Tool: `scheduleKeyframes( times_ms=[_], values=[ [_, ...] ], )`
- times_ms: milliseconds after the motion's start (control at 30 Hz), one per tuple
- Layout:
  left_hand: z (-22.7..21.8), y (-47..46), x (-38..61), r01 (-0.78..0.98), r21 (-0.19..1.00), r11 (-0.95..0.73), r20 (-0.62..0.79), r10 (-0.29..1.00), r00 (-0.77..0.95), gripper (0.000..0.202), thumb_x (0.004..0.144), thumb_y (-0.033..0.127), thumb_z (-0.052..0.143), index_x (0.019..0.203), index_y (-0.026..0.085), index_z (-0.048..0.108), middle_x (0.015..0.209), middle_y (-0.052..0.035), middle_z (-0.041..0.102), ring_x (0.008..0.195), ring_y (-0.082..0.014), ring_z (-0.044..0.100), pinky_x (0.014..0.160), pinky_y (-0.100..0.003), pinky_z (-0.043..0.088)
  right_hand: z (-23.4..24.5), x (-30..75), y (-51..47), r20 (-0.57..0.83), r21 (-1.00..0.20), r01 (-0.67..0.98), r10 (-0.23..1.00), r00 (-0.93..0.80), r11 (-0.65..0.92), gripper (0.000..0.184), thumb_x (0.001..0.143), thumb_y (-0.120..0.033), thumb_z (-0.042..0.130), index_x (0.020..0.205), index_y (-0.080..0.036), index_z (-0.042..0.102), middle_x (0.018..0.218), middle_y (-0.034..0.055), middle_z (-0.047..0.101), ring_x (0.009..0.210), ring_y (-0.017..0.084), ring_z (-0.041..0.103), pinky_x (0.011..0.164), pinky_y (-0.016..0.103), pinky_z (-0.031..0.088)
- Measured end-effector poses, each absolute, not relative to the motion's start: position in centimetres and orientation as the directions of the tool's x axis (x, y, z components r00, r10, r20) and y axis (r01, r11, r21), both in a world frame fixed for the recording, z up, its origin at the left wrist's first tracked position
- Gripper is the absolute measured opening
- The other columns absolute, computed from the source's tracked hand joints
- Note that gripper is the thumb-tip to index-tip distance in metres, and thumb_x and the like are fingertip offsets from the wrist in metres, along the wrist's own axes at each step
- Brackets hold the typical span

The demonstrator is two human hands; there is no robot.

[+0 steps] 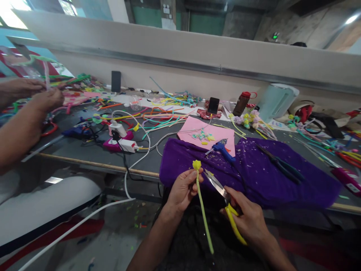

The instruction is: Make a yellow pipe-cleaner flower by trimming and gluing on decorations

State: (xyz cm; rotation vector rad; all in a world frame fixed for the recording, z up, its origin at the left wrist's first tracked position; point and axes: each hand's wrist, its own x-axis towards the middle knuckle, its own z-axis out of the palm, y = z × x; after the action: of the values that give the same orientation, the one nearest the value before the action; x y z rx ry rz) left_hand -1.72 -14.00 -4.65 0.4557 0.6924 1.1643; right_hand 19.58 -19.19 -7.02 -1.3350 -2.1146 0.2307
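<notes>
A pipe-cleaner flower with a yellow head [196, 165] and a long green stem [205, 218] is pinched just under its head by my left hand [183, 190]. My right hand [249, 216] grips yellow-handled scissors [217, 182], whose metal blades point up and left, close to the flower but apart from its stem. Below both hands the stem hangs down freely. Beyond them a purple cloth [177, 158] covers the table edge. On it lie a blue glue gun [224, 151] and dark-handled pliers [282, 165].
A pink sheet [188, 128] holds several small cut pieces. To the left are a power strip [124, 145] and a white cable [148, 141]. At the back stand a phone [213, 105], a bottle [241, 103] and a pale container [278, 99]. A co-worker's hands [46, 99] hold a stem at far left.
</notes>
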Motion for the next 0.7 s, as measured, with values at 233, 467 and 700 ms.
scheduleKeyframes(
  times_ms=[233,467,700],
  values=[
    [-4.5,-13.8,-1.7,-0.686,0.629,0.366,-0.273,0.93,0.246,0.026,0.06,0.023,0.073,0.08,0.011,0.061,0.059,0.0008,0.058,0.036,0.0003,0.039,0.03,-0.01,0.027,-7.0,19.6,-19.0,0.402,-0.521,0.724,0.878,-0.26,0.453,0.048,0.073,-0.032,0.062,0.119,-0.021,0.05,0.075,0.0012,0.06,0.062,0.013,0.058,0.058,0.022,0.049],
    [-4.3,-14.0,-1.1,-0.703,0.635,0.321,-0.219,0.947,0.235,0.021,0.062,0.021,0.071,0.077,0.01,0.061,0.06,0.0011,0.055,0.04,-0.0004,0.039,0.032,-0.01,0.027,-5.9,18.0,-19.0,0.209,-0.89,0.378,0.965,-0.16,0.256,0.046,0.072,-0.032,0.063,0.115,-0.019,0.05,0.076,0.0013,0.061,0.065,0.014,0.059,0.061,0.023,0.05],
    [-4.5,-14.2,-0.1,-0.691,0.603,0.399,-0.27,0.917,0.293,0.024,0.061,0.023,0.073,0.078,0.009,0.063,0.051,0.0047,0.045,0.041,0.0,0.037,0.034,-0.009,0.025,-4.0,15.1,-16.7,0.144,-0.986,0.063,0.974,-0.174,0.157,0.053,0.072,-0.033,0.065,0.117,-0.022,0.041,0.084,0.0026,0.059,0.062,0.013,0.057,0.053,0.022,0.047]
  ],
)
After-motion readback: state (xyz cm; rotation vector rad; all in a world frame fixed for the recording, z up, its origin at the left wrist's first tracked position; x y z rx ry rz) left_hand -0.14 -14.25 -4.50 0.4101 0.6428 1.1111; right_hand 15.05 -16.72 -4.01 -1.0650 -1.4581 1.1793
